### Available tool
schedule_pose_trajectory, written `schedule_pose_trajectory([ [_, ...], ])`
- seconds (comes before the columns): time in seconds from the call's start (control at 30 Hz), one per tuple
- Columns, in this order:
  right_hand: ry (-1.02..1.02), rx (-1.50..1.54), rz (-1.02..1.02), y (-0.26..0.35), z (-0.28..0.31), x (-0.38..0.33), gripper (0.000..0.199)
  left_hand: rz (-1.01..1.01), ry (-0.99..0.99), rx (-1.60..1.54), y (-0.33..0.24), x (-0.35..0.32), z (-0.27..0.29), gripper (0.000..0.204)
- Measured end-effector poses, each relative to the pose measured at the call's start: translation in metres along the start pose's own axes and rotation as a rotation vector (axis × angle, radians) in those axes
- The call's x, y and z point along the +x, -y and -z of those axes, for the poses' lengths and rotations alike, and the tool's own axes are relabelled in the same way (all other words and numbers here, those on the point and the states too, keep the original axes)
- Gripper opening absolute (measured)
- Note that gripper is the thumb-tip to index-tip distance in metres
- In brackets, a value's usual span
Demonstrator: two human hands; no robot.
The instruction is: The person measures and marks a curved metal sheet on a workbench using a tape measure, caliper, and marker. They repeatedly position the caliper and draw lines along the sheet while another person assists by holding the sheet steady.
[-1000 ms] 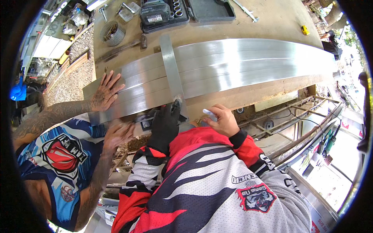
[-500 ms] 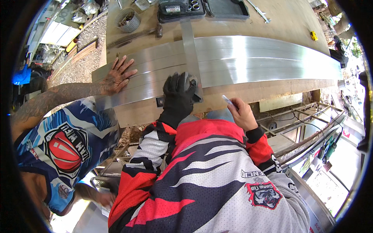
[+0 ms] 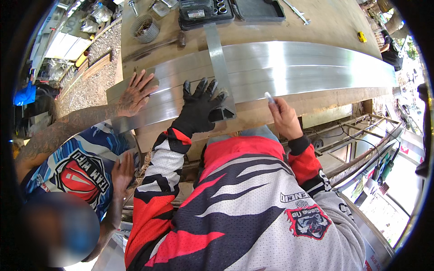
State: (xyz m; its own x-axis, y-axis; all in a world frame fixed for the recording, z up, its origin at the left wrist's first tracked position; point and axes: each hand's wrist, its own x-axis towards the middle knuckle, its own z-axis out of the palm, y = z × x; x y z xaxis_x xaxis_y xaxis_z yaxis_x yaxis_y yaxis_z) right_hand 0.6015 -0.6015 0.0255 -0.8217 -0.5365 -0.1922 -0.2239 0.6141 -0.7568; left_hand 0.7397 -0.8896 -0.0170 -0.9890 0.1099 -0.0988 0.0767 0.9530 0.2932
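Observation:
Several long silvery metal bars (image 3: 289,67) lie side by side across the wooden table. A flat metal straightedge (image 3: 216,52) crosses them, with a dark hollow end piece (image 3: 223,114) at their near edge. My left hand (image 3: 198,106), in a black glove, has its fingers spread over the bars just left of the straightedge; its thumb side is beside the end piece. Bare and closed, my right hand (image 3: 285,118) grips a slim whitish marker-like stick (image 3: 270,97), tip up, near the bars' front edge.
At left a co-worker's tattooed hand (image 3: 134,97) lies flat on the bars. Farther back are a hammer (image 3: 181,39), a mesh cup (image 3: 145,29), a black socket case (image 3: 205,13), a caliper (image 3: 296,12) and a yellow tape measure (image 3: 361,37). A metal frame (image 3: 352,144) stands at right.
My left hand has shifted left off the end piece and its fingers have spread. My right hand has turned the stick more upright. The co-worker has leaned in, the other hand raised.

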Motion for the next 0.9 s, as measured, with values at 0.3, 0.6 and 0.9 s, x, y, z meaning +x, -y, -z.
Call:
schedule_pose_trajectory([
  [0.3, -0.242, -0.321, 0.124, -0.028, 0.026, 0.032, 0.021, 0.015, -0.033, -0.008, -0.013, 0.000, 0.002, 0.093],
  [0.6, -0.190, -0.449, 0.114, -0.033, 0.030, 0.056, 0.021, 0.029, 0.002, -0.013, -0.024, 0.002, 0.006, 0.095],
  [0.9, -0.036, -0.632, -0.016, -0.018, 0.035, 0.086, 0.040, 0.027, -0.009, -0.013, -0.024, 0.003, 0.005, 0.094],
])
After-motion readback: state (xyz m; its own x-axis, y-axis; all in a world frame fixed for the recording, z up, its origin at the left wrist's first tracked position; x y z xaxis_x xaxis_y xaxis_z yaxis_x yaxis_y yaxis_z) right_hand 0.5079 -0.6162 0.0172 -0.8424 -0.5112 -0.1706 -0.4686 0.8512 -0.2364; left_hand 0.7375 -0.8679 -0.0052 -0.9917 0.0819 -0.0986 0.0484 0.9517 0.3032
